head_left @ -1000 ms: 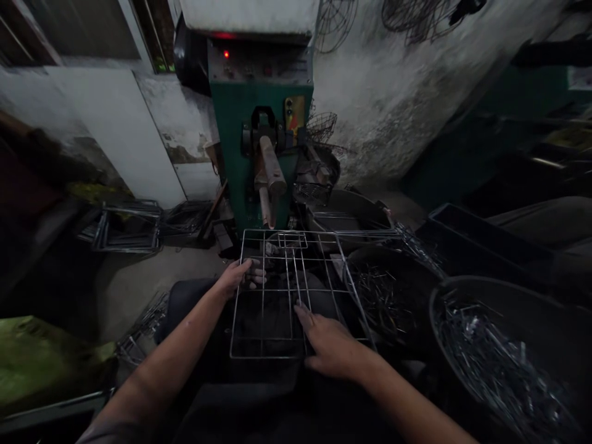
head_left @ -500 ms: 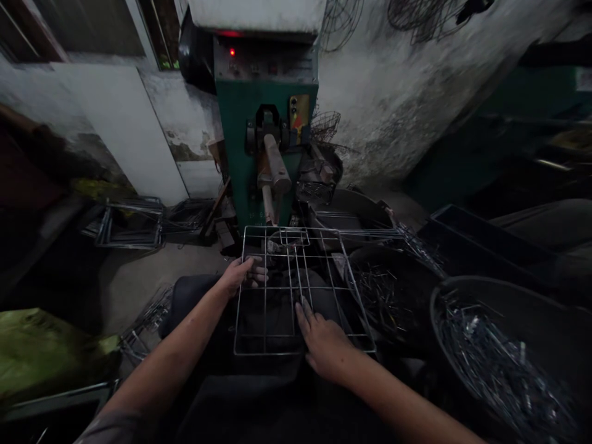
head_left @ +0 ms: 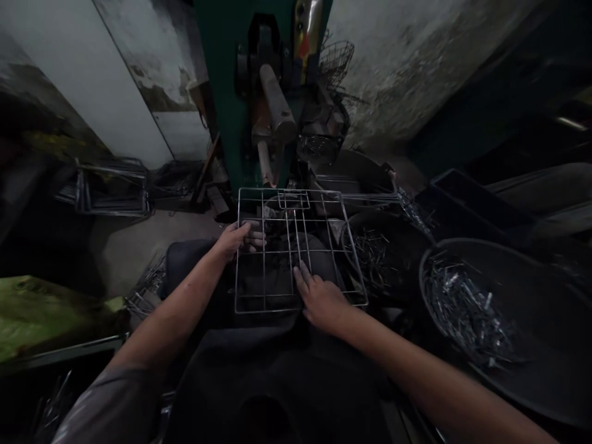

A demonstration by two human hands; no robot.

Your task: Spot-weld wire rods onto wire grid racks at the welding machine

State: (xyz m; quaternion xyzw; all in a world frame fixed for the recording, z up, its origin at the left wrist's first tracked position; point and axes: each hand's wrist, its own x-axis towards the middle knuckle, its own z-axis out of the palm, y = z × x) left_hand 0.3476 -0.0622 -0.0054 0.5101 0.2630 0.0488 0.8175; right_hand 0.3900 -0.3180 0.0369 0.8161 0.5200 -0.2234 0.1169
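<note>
A rectangular wire rack [head_left: 272,311] of thin metal rods lies across the middle of the view, above my lap. My left hand [head_left: 235,239] is closed on its left side rod, the thumb on top and the other fingers reaching under the grid. Near the centre of the rack, my right hand [head_left: 321,300] grips one of the long middle rods between thumb and fingers. A small wire rectangle [head_left: 293,208] sits at the far edge of the rack, close to the lower arm [head_left: 264,163] of a green machine [head_left: 215,80]. Contact between rack and machine cannot be made out.
The machine's thick upper arm [head_left: 277,105] juts toward me above the rack. On the right, a large dark basin [head_left: 541,308] holds short metal pieces. Rectangular wire frames [head_left: 113,211] are stacked at the left, with a yellow-green sack [head_left: 55,314] nearer.
The camera view has tilted downward, so the machine, rack and hands all appear higher. Both hands keep their hold on the rack, which has hardly shifted against the machine.
</note>
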